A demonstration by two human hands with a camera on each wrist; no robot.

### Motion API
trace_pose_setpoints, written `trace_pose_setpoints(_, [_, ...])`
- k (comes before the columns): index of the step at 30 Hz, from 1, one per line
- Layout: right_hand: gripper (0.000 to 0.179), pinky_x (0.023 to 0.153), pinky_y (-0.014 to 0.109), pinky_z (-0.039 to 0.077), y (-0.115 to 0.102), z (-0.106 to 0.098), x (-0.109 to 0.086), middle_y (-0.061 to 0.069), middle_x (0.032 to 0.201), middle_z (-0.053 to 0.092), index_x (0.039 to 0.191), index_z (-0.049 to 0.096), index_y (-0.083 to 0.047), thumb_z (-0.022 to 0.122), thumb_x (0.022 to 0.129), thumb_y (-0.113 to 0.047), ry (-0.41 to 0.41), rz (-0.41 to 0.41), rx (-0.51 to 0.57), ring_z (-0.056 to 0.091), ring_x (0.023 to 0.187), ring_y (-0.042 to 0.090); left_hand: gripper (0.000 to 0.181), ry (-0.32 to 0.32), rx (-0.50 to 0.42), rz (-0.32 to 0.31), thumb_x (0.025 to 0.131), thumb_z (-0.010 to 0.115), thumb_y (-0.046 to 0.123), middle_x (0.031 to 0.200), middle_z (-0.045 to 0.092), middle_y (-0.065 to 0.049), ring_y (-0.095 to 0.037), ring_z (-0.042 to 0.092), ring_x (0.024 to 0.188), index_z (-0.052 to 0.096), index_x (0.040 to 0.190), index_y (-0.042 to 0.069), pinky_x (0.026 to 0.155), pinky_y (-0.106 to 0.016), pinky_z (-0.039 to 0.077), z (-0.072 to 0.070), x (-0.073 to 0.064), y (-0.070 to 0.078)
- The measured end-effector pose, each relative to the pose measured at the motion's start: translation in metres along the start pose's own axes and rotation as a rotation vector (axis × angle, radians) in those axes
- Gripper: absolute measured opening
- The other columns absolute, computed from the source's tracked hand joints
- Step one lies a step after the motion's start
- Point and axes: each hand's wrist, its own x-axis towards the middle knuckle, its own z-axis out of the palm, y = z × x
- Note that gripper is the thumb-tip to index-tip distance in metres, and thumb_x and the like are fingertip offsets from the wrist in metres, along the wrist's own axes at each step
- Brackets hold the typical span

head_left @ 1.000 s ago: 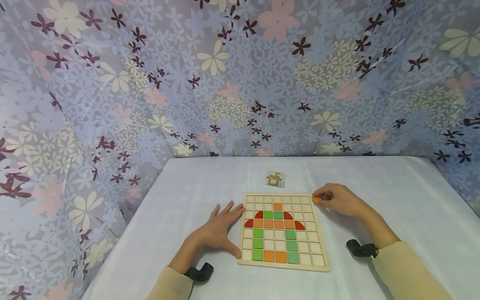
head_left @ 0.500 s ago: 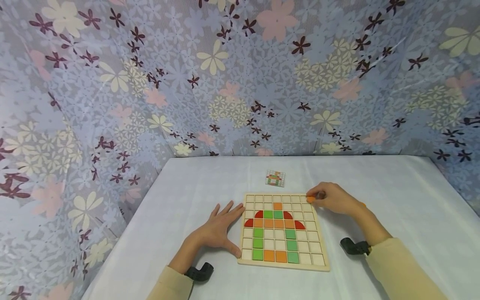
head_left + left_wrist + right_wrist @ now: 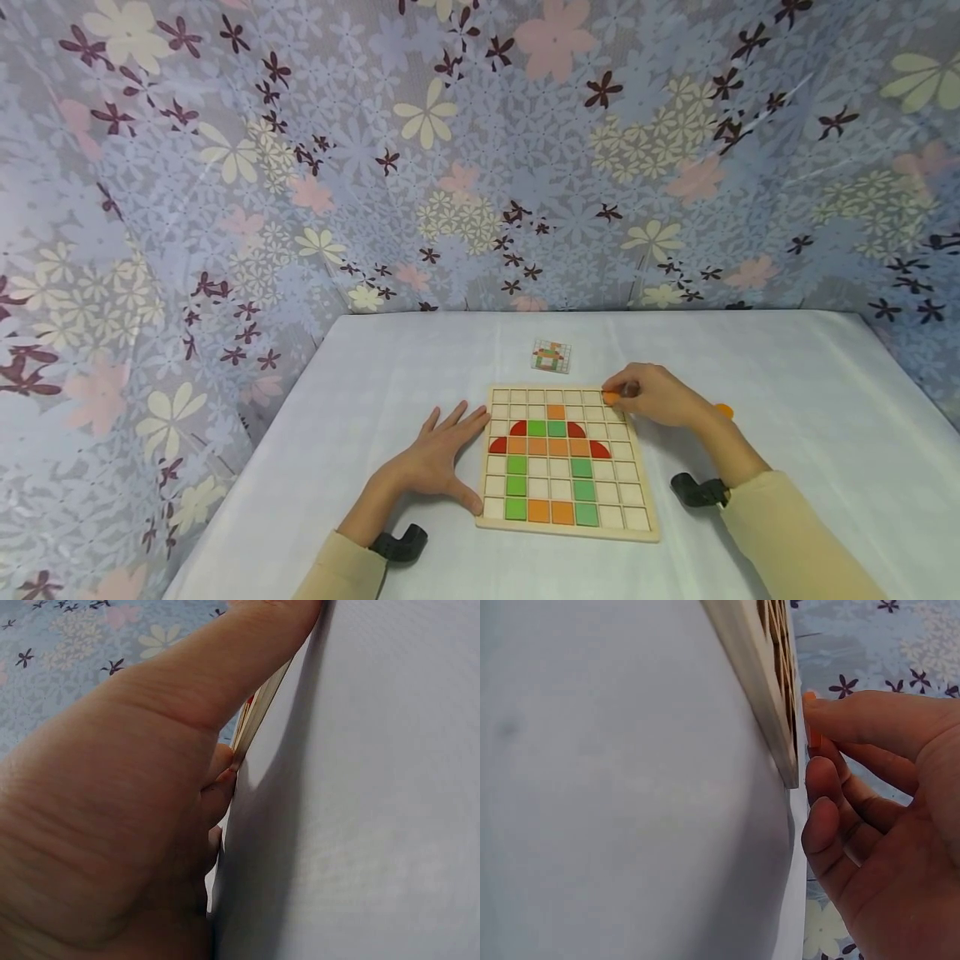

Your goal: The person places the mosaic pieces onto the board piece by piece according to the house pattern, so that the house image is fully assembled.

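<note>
A wooden grid board (image 3: 567, 533) lies on the white table, with green, orange and red pieces forming a mushroom-like pattern in its cells. My left hand (image 3: 431, 461) is spread flat at the board's left edge, thumb at the lower left corner and fingertips along the upper side. Above the board's top right corner, my right hand (image 3: 660, 396) pinches a small orange tile (image 3: 611, 398) between thumb and fingers. The right wrist view shows this orange tile (image 3: 814, 733) held on edge beside the board's rim; its full outline is partly covered by the thumb.
Behind the board lies a small pattern card (image 3: 551, 356) with a similar coloured picture. Another orange piece (image 3: 724, 411) rests on the table beyond the right forearm. A flowered cloth (image 3: 480, 167) hangs behind the table.
My right hand has moved left with the orange tile, from beside the board's right edge to over its top right corner. The orange piece behind the forearm has come into view. My left hand stays put.
</note>
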Motion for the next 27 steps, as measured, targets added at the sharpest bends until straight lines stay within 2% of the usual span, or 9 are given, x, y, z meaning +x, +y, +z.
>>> trace_pose_setpoints(4, [0.031,0.060,0.033,0.043,-0.001,0.001,0.002,0.003,0.095,0.061,0.115,0.069,-0.006,0.073,0.085,-0.014,-0.002,0.014,0.000,0.049,0.075,0.020,0.135,-0.001,0.004,0.007,0.047,0.069,0.084,0.160,0.010,0.009,-0.021,-0.002,0.146,0.015,0.156,0.024,0.113,-0.053,-0.005,0.001,0.000,-0.001])
trace_pose_setpoints(21, [0.029,0.060,0.032,0.046,-0.009,0.004,0.013,0.004,0.099,0.062,0.116,0.069,-0.004,0.070,0.087,-0.010,-0.023,-0.044,-0.038,0.052,0.076,0.018,0.133,0.001,0.008,0.000,0.049,0.068,0.084,0.160,0.011,0.009,-0.021,-0.002,0.146,0.016,0.156,0.024,0.113,-0.053,-0.005,0.001,0.000,-0.001])
trace_pose_setpoints(27, [0.029,0.061,0.032,0.047,-0.012,0.007,0.016,0.006,0.100,0.062,0.115,0.069,-0.003,0.069,0.089,-0.013,-0.032,-0.056,-0.010,0.052,0.076,0.018,0.133,0.002,0.006,-0.002,0.049,0.069,0.083,0.160,0.011,0.009,-0.021,-0.002,0.146,0.016,0.156,0.025,0.113,-0.053,-0.005,0.001,0.000,0.000])
